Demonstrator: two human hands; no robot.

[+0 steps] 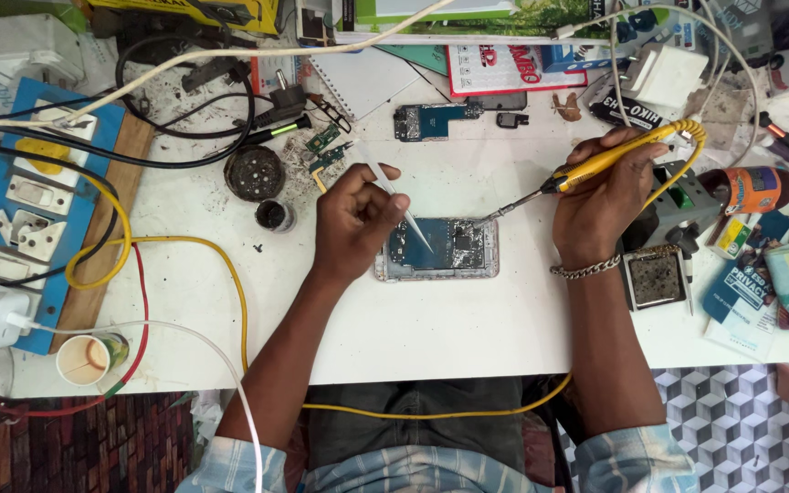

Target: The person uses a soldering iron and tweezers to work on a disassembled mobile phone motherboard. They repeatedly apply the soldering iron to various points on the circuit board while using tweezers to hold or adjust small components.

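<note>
Silver-framed opened phone (437, 248) already bared, mid-soldering: right hand (601, 205) gripping yellow-handled soldering iron (595, 166) (from 2 o'clock), left hand (352, 219) pinching pale tweezers (394, 195).

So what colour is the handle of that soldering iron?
Yellow, with a black collar; the soldering iron in the right hand shows in the head view.

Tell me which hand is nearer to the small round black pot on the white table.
The left hand is nearer: the small round black pot sits just beside it, on its outer side. The right hand, gripping a yellow soldering iron, is far across the opened phone.
</note>
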